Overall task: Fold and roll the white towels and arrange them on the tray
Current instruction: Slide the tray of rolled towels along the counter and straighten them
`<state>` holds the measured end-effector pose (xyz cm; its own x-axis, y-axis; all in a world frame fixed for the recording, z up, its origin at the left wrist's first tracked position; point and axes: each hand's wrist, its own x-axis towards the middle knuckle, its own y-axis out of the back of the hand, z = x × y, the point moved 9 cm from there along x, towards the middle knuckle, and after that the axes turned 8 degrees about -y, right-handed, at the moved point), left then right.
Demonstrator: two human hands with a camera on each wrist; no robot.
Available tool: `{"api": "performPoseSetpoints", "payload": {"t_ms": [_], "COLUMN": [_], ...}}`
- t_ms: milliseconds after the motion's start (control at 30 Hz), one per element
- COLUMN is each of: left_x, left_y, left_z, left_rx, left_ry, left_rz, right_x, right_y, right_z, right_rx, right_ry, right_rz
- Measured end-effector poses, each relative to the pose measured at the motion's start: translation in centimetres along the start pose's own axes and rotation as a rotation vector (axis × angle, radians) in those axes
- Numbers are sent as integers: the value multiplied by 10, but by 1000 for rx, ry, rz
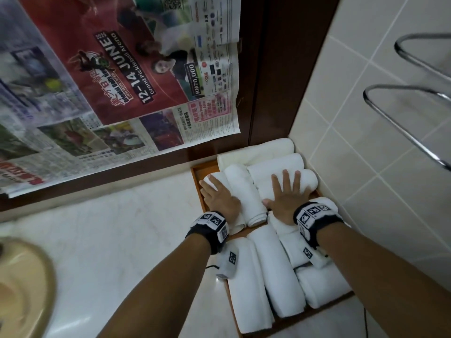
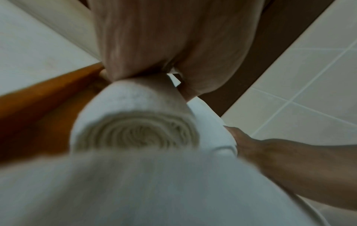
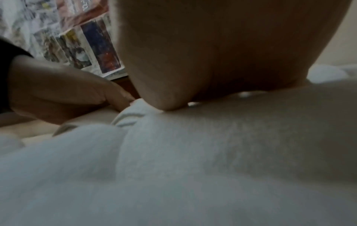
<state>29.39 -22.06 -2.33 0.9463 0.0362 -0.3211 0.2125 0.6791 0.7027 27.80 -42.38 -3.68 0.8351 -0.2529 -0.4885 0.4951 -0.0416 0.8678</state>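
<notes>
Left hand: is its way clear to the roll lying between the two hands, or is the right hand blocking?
Probably yes. The left hand presses the leftmost roll, right beside the middle roll. That roll's top is uncovered; the right hand lies flat on the towels to its right, with only the thumb near its edge.

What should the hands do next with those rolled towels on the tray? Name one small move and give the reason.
Probably nudge the leftmost roll inward with the left hand, away from the tray wall. Both hands lie flat on the far rolls, the right hand pressing the right-hand stack, and the rolls look filled in but uneven, so squaring up seems the next move.
</notes>
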Motion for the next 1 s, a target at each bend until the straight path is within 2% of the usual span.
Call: {"api": "performPoseSetpoints", "payload": {"t_ms": [100, 233, 400, 500, 567, 667, 767, 1000], "left_x": [-9, -65, -164, -198, -209, -212, -205, -175], "left_y": [7, 16, -12, -42, -58, -69, -73, -74], "left_z": [0, 19, 6, -18, -32, -36, -32, -27], "left_rx": [81, 290, 487, 623, 700, 749, 701, 678], "left_ry": [-79, -386, -622, -733, -773, -795, -770, -688], "left_rz": [-52, -140, -332, -435, -455, -357, -266, -238], "right_x": [-20, -75, -143, -164, -170, -171, -164, -137], "right_y": [7, 8, -34, -62, -80, -95, -88, -67], "right_z": [9, 42, 88, 100, 106, 105, 98, 80], "right_rx": [44, 143, 264, 296, 337, 499, 603, 673], "right_ry": [68, 105, -105, -259, -365, -466, -483, -530], "right_rz": [-34, 45, 156, 209, 227, 264, 341, 386]}}
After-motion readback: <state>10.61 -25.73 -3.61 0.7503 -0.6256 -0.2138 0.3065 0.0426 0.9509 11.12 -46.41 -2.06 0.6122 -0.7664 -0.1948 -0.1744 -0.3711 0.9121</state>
